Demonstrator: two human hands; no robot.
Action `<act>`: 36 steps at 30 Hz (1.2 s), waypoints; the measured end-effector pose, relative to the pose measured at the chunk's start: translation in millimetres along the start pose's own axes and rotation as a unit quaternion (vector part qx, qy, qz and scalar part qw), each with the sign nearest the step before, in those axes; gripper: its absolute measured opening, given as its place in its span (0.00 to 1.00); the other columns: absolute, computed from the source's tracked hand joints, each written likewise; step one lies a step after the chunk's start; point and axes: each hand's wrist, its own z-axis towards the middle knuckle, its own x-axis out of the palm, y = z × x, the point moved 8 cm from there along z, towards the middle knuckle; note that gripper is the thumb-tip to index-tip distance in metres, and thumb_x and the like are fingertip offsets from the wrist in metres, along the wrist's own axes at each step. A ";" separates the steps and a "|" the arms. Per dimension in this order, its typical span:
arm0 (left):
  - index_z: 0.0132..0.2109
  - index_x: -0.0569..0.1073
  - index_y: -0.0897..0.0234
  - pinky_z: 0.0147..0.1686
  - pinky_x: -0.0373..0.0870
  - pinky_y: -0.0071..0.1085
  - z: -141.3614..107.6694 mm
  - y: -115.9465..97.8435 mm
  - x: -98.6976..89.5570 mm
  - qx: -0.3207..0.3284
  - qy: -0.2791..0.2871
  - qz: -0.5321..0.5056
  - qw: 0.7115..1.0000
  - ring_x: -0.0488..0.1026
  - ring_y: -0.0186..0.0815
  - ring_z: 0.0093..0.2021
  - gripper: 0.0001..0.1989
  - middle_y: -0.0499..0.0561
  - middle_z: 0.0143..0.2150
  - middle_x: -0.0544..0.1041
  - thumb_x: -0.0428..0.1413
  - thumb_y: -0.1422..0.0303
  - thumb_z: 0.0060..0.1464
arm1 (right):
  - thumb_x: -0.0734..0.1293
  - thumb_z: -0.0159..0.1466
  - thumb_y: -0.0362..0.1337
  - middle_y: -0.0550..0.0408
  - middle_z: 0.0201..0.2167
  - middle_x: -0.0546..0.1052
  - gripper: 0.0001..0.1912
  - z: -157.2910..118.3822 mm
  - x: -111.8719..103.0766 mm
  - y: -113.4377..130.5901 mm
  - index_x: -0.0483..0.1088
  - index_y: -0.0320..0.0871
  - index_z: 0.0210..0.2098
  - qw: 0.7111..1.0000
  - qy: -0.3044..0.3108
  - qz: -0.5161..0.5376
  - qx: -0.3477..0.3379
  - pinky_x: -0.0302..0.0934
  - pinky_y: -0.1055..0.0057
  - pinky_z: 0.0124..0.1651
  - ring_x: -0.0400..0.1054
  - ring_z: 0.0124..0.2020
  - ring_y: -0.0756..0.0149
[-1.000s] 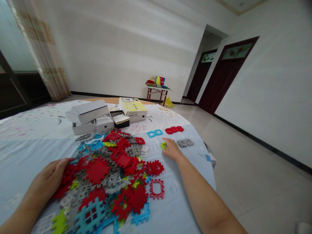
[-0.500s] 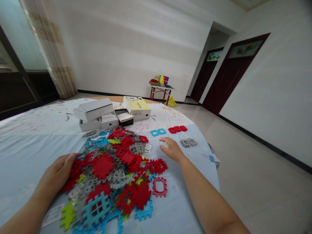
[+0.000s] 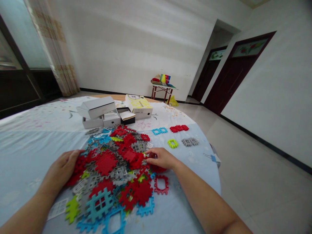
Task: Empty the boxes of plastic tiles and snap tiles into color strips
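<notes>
A heap of flat interlocking plastic pieces (image 3: 106,163) in red, grey, blue and green covers the middle of the table. My left hand (image 3: 63,165) rests against the heap's left side, its fingers together over red pieces; what they hold is hidden. At the heap's right edge is my right hand (image 3: 159,158), with thumb and fingertips closed near a small light green bit. Right of the heap lie a green square frame (image 3: 173,143), blue frames (image 3: 159,131), a row of red pieces (image 3: 179,128) and a row of grey ones (image 3: 190,142).
White boxes (image 3: 97,108), an open black box (image 3: 126,116) and a yellow and white box (image 3: 138,106) stand at the back of the table. A blue clip (image 3: 213,158) sits on the right edge. Beyond is a small side table (image 3: 162,86) by the wall.
My right hand has moved left and down to the heap from the spot where the green frame now lies uncovered. My left hand stays at the heap. The view has shifted slightly.
</notes>
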 end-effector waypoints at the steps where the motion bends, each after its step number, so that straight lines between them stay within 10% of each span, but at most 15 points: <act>1: 0.43 0.74 0.66 0.55 0.60 0.39 0.1 -0.5 -0.6 0.004 -0.004 -0.001 1.000 0.69 0.42 0.50 0.26 0.57 0.47 0.74 0.39 0.55 0.55 | 0.67 0.56 0.40 0.59 0.30 0.74 0.17 0.8 -0.9 -1.6 0.71 0.44 0.44 1.000 -0.008 0.014 0.003 0.59 0.75 0.34 0.65 0.29 0.72; 9: 0.46 0.73 0.68 0.56 0.57 0.38 0.6 2.4 3.1 -0.012 0.021 0.008 1.000 0.67 0.42 0.52 0.28 0.58 0.50 0.72 0.37 0.54 0.54 | 0.66 0.56 0.38 0.57 0.30 0.73 0.15 3.1 -33.1 -30.2 0.70 0.40 0.43 0.977 -0.140 0.156 0.042 0.60 0.74 0.33 0.64 0.28 0.72; 14: 0.46 0.73 0.67 0.55 0.59 0.37 0.8 2.2 2.1 -0.006 0.011 0.011 1.000 0.68 0.42 0.51 0.28 0.57 0.50 0.73 0.38 0.54 0.54 | 0.64 0.57 0.35 0.55 0.33 0.72 0.08 -4.3 -56.7 -29.5 0.70 0.41 0.37 0.965 -0.259 0.041 0.003 0.61 0.72 0.38 0.65 0.31 0.71; 23: 0.44 0.74 0.67 0.53 0.62 0.38 1.2 -2.2 0.1 -0.002 0.010 0.024 1.000 0.70 0.42 0.48 0.27 0.57 0.47 0.74 0.37 0.54 0.54 | 0.68 0.54 0.31 0.56 0.35 0.72 0.07 2.3 -30.4 -26.8 0.70 0.43 0.33 0.988 -0.104 -0.106 -0.035 0.58 0.70 0.44 0.65 0.39 0.68; 36: 0.45 0.72 0.68 0.57 0.57 0.40 1.5 -0.7 2.1 -0.025 0.030 0.021 0.999 0.67 0.45 0.52 0.30 0.59 0.50 0.72 0.36 0.53 0.51 | 0.64 0.53 0.58 0.54 0.31 0.71 0.24 4.3 -31.2 -32.3 0.71 0.45 0.38 0.958 -0.138 -0.222 0.119 0.57 0.71 0.37 0.65 0.33 0.66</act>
